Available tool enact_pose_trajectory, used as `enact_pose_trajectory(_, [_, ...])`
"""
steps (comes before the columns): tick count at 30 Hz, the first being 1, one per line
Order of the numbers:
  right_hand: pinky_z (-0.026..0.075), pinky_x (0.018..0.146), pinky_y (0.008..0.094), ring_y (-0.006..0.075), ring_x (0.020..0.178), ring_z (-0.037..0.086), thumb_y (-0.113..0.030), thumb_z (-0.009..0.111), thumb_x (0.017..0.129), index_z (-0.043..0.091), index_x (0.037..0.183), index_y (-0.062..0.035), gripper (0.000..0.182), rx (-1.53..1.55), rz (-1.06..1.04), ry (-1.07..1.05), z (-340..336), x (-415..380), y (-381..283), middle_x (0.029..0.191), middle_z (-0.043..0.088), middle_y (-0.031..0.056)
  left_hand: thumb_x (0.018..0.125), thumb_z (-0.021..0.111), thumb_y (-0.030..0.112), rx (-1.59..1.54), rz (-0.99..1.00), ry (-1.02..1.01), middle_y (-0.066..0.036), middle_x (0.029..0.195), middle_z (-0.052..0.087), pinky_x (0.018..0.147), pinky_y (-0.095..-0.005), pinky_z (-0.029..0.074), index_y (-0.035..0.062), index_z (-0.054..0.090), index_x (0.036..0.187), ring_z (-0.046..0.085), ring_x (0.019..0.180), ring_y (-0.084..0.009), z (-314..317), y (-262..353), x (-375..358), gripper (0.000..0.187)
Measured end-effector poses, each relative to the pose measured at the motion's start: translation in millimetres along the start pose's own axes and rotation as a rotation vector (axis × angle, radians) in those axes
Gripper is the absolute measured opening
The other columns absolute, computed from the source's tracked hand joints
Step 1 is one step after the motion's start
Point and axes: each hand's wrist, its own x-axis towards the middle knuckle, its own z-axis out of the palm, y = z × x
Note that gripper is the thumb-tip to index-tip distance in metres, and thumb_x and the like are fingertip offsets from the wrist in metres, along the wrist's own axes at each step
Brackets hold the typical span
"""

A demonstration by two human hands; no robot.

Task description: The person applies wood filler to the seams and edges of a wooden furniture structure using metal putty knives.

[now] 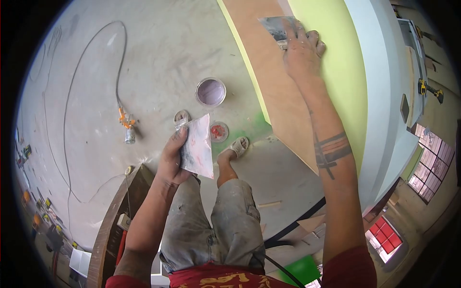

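Note:
My right hand (303, 53) is closed around a putty knife (274, 29), a broad smeared metal blade. It lies against the upper part of a long panel piece with a brown face (293, 115) and a yellow-green face (341, 67). Fingers hide the knife's handle. Lower and to the left, my left hand (171, 156) grips a flat plate (198, 151) smeared with pinkish-white putty, thumb on top. The plate is held above the floor, apart from the panel.
An open can (198, 93) with greyish-purple contents stands on the floor, near a round lid (219, 132) bearing red paste. A spray gun (128, 126) with its hose (69, 86) lies left. A brown curved piece (108, 235) stands lower left. Yellow-black power tools (422, 87) are at right.

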Motion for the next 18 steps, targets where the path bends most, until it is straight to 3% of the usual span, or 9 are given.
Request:
enact_pose_trajectory(5, [0.038,0.101,0.0491,0.0334,0.124,0.049,-0.008,0.066,0.083,0.043,0.153,-0.0250,0.075,-0.043,-0.014,0.011,-3.3,-4.0,-1.4,0.153,0.049,0.0046,0.104,0.058,0.036,-0.005,0.011,0.013,-0.012,0.111,0.072,0.083,-0.0363,0.062,0.0006,0.058,0.129,0.074,0.095,-0.0211,2.7,5.3,2.8,0.043])
enact_pose_trajectory(14, [0.042,0.100,0.0504,0.0334,0.120,0.053,-0.007,0.068,0.084,0.045,0.150,-0.0244,0.072,-0.062,-0.043,0.001,-5.5,-37.2,18.8,0.151,0.052,0.0039,0.104,0.058,0.035,-0.013,-0.018,0.034,-0.011,0.111,0.072,0.083,-0.0361,0.062,0.0030,0.059,0.128,0.074,0.096,-0.0204,4.6,-2.4,-0.7,0.040])
enact_pose_trajectory(18, [0.041,0.102,0.0466,0.0336,0.122,0.052,-0.009,0.062,0.090,0.049,0.149,-0.0165,0.061,-0.082,-0.051,-0.081,-25.9,-63.7,19.6,0.148,0.054,0.0091,0.104,0.059,0.034,-0.032,-0.019,0.031,-0.011,0.111,0.072,0.083,-0.0362,0.062,0.0030,0.059,0.128,0.074,0.096,-0.0206,7.4,-8.8,-2.2,0.039])
